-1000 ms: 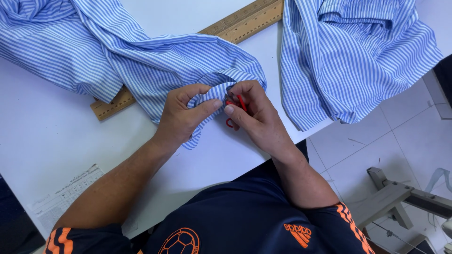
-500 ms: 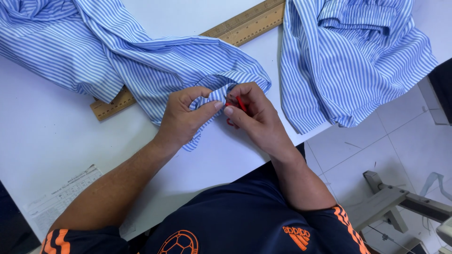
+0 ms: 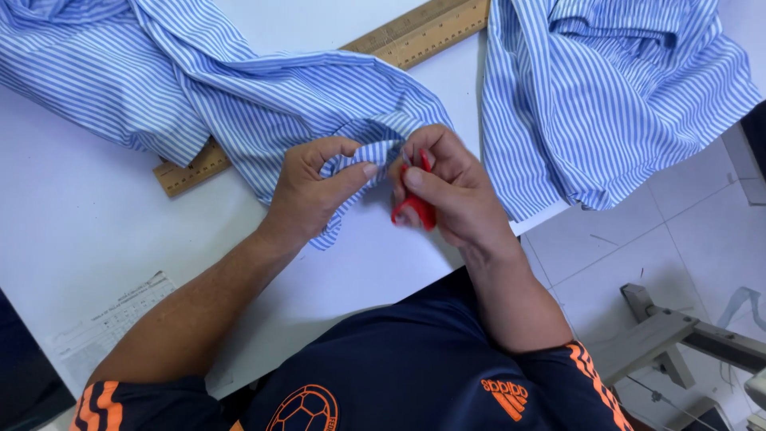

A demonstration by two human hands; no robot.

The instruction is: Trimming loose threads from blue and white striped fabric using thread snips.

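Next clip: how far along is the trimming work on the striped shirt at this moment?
Done: nothing finished shows; no cut threads are visible on the white table. In hand: the left hand pinches a fold of the blue striped shirt, and the right hand holds a small red cutter against it. Left: the second striped piece lies untouched beside the wooden ruler.

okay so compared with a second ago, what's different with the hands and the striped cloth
Very little. The right hand has eased slightly away from the left hand, so more of the small red tool shows below its fingers. The left hand still pinches the fold of blue striped cloth. The wooden ruler and the second striped piece have not moved.
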